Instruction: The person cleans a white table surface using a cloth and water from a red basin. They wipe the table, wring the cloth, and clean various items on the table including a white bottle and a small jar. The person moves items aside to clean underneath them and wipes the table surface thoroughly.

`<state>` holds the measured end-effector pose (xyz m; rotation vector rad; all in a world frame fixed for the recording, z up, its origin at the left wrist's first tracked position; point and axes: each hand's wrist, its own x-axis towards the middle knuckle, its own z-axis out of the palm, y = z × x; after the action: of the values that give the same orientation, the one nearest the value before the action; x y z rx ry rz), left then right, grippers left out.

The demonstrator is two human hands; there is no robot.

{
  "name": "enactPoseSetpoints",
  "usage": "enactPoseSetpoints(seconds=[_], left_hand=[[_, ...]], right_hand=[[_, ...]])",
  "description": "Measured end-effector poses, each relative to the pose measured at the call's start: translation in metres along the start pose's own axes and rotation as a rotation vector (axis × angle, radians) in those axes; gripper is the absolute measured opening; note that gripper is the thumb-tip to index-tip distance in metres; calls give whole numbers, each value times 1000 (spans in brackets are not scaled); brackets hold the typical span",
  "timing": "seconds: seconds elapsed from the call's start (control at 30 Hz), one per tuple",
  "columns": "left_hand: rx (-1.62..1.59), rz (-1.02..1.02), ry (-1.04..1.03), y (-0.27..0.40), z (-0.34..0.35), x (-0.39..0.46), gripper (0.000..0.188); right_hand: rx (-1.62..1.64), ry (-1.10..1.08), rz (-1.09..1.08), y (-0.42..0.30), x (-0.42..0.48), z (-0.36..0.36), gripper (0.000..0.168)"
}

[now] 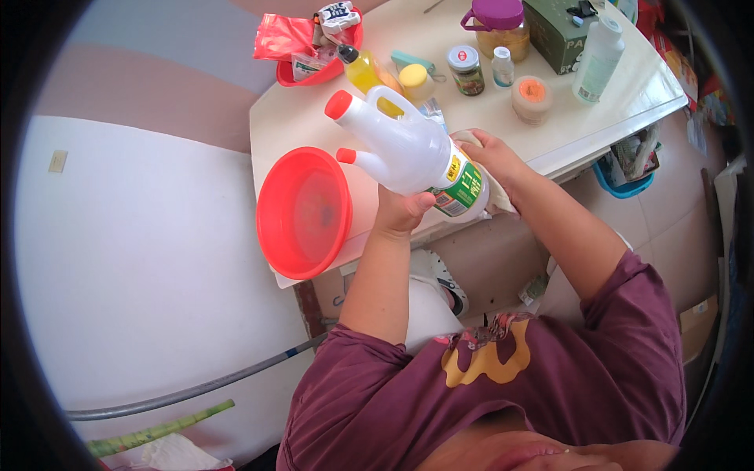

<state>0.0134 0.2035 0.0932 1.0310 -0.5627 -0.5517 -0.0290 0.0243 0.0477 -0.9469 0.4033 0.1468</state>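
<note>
A white translucent plastic jug [406, 144] with a moulded handle, red caps on its two spouts and a green label is held tilted above the table's front edge. Its spouts point to the upper left. My left hand [402, 213] grips the jug from below, near the label. On the other side, my right hand [493, 154] holds a pale cloth [498, 191] against the jug near its base. The cloth is partly hidden behind the jug and hand. Just left of the jug, a red plastic basin [271, 218] sits at the table's corner.
On the white table [565, 138] stand a yellow liquid bottle [359, 66], a yellow-lidded jar [416, 81], a glass jar [465, 70], an orange-topped tub [531, 100], a pale bottle [598, 62] and a green box [556, 35]. A blue basket [633, 189] is below the right edge.
</note>
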Motion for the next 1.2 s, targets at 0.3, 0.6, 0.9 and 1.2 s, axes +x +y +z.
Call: enactPoseSetpoints(seconds=[0.3, 0.6, 0.9, 1.2], left_hand=[[179, 6, 39, -5, 9, 9, 84], [556, -17, 177, -26, 20, 16, 88], [877, -30, 184, -17, 45, 10, 87], [1057, 28, 192, -22, 40, 11, 92]], right_hand=[[158, 87, -601, -37, -31, 27, 30], [-522, 66, -1128, -37, -48, 30, 30], [-802, 210, -1564, -56, -44, 12, 34], [-708, 59, -1200, -65, -54, 1, 28]])
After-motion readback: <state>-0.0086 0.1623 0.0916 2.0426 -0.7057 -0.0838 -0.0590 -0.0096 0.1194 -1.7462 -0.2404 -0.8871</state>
